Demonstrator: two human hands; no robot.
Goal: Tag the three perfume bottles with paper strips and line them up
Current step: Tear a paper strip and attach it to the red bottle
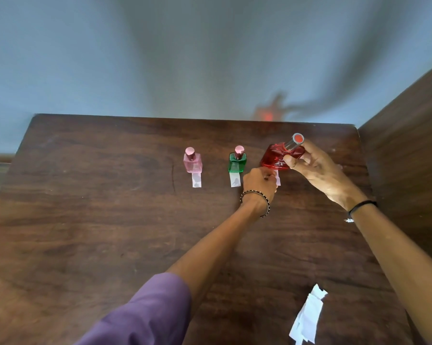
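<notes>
My right hand [317,168] grips the red perfume bottle [276,158], tilted, at the row's right end. My left hand [258,183] pinches a paper strip [278,180] just under it. Leftward, the green bottle [237,163] and pink bottle [192,163] stand upright on the wooden table [85,195], each on its own strip. Loose paper pieces [308,317] lie nearer me.

open table [85,220] left, wooden panel [409,145] blocking right

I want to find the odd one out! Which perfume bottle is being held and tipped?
The red bottle, tilted in the right hand's grip. The pink bottle and green bottle stand upright on the table, untouched.
</notes>
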